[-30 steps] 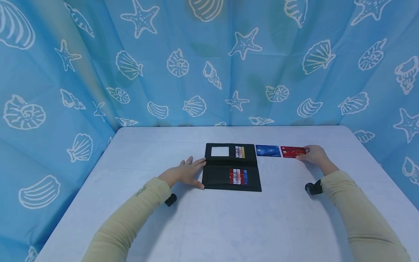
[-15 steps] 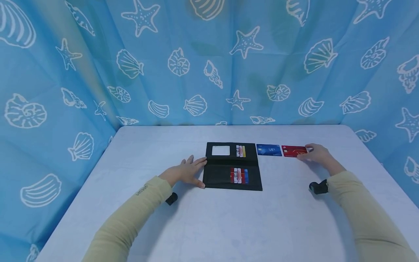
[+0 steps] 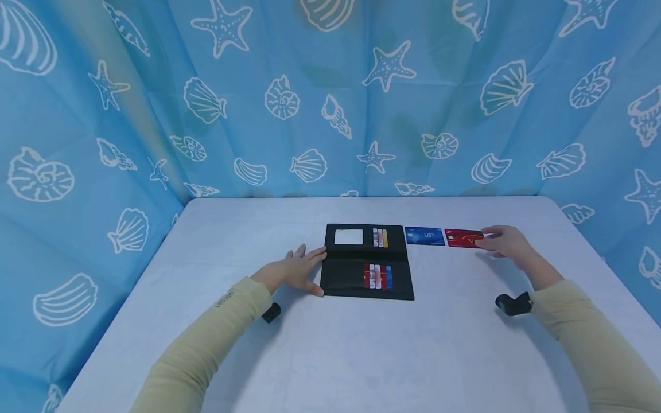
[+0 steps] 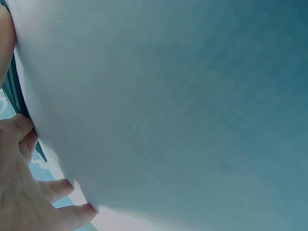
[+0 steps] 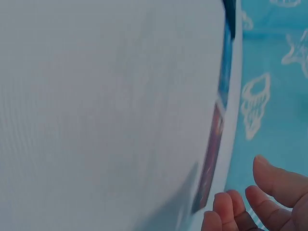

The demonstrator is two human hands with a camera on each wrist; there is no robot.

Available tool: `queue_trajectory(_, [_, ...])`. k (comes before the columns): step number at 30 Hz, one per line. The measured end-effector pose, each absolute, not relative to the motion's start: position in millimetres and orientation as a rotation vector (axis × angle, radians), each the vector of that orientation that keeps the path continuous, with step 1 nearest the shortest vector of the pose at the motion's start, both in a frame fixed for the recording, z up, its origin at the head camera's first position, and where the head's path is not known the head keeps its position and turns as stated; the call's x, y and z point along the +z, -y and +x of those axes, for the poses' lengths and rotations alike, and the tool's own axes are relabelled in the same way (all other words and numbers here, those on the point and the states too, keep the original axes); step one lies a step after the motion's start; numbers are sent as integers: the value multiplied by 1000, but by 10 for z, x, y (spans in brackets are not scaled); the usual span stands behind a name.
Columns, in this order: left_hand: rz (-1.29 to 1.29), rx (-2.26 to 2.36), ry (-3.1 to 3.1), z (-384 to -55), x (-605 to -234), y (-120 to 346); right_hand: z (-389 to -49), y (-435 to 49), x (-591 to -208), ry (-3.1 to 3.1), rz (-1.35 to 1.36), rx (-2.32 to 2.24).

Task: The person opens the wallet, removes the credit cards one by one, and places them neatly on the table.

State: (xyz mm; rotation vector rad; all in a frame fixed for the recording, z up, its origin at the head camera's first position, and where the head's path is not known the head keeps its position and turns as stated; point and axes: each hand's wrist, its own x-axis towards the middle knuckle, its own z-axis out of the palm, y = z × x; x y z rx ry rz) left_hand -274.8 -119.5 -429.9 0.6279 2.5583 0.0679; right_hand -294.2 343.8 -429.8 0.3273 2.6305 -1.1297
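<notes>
A black bifold wallet [image 3: 341,276] lies spread out on the white table, with several cards in its slots and a pale window in the upper half. My left hand [image 3: 295,272] rests at its left edge, fingers spread and thumb at the lower corner. To the wallet's right lie a blue VIP card [image 3: 424,236] and a red VIP card [image 3: 458,238] in a row. At the red card's right end is my right hand [image 3: 508,244], overlapping it in the head view. The right wrist view shows its fingers [image 5: 224,209] loosely bent, apart from the thumb, with nothing between them.
Black wrist-worn devices show at both sleeves, the right one [image 3: 513,304] close over the white table [image 3: 361,355]. A blue curtain [image 3: 330,137] with shells and starfish hangs behind the table's back edge and along its sides.
The right hand has eased off the red card, shifting slightly right, its forearm also swinging right. The left hand, wallet and cards stay in place; the view has shifted slightly.
</notes>
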Motion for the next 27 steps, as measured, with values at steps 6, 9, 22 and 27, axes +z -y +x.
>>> queue_trajectory(6, [620, 64, -2563, -2736, -4289, 1194, -2889, -3220, -4264, -2628, 241, -1191])
queue_trajectory(9, [614, 60, -2561, -2734, -4285, 1188, -2824, -3028, -4165, -2603, 195, -1197])
queue_trajectory(22, [623, 81, -2547, -2715, -4246, 1173, -2731, -2496, -4095, -2592, 136, -1201])
queue_trajectory(27, [618, 74, -2552, -2713, -4248, 1173, -2709, -2340, -4130, -2609, 47, -1180])
